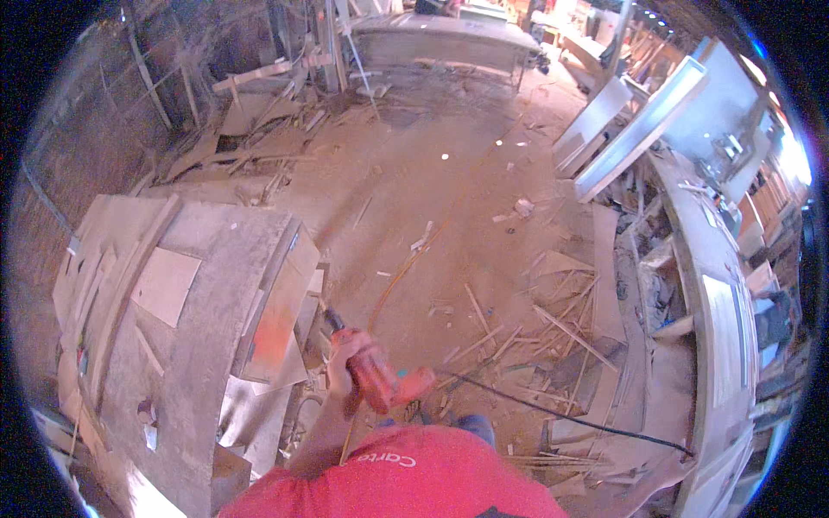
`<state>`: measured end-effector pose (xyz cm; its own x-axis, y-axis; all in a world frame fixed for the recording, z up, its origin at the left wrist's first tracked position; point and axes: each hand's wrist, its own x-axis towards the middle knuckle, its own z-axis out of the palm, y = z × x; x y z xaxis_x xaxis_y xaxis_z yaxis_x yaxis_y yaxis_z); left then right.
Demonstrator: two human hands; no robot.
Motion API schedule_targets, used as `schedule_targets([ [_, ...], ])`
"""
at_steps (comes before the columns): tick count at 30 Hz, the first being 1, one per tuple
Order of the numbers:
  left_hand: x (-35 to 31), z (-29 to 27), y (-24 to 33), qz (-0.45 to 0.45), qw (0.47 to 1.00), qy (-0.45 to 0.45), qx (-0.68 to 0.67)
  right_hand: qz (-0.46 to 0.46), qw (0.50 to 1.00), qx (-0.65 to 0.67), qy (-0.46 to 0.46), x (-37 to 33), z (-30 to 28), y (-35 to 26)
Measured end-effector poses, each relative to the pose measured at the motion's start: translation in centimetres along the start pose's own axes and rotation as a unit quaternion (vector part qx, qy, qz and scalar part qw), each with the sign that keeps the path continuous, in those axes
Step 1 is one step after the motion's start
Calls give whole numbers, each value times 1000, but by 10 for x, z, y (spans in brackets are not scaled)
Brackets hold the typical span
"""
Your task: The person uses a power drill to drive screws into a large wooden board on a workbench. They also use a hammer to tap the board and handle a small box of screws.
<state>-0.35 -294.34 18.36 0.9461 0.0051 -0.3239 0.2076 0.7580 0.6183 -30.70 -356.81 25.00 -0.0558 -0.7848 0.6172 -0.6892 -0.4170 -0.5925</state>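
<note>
A red corded power drill [373, 375] with a black chuck is gripped in my left hand [345, 358], below the middle of the view. Its nose points up and left, toward the edge of the worktable on the left. From the drill a black power cord [553, 413] runs across to the right. Its far end meets my right hand [673, 472], which is stretched out low on the right beside the bench. My right fingers look closed around the cord there, small and partly blurred.
At left stands a dusty worktable [194, 345] with boards on it. A long bench [691, 250] lines the right side, with panels [643, 129] leaning near its far end. Wood strips [574, 337] and offcuts litter the floor. An orange cord [410, 263] lies across it. Another table [432, 39] stands far back.
</note>
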Motion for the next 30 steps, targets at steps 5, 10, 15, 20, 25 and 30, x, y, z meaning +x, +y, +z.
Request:
schedule_targets([
  [5, 131, 62, -2, 89, 990, -56, 99, -31, 998, -35, -31, 37, 147, -68],
  [10, 229, 104, -3, 135, 987, -58, 66, -152, 986, -38, -62, 99, 349, -134],
  [15, 288, 109, 9, 186, 978, 67, 66, -177, 973, 17, -144, 85, 523, -339],
  [20, 368, 104, 17, 265, 958, 110, 3, -250, 937, 178, -168, 63, 635, -546],
  [25, 470, 89, 77, 280, 945, 166, -3, -283, 925, 216, -130, -33, 691, -717],
  [30, 614, 59, 154, 261, 953, 156, 13, -387, 910, 117, -90, -56, 787, -794],
])
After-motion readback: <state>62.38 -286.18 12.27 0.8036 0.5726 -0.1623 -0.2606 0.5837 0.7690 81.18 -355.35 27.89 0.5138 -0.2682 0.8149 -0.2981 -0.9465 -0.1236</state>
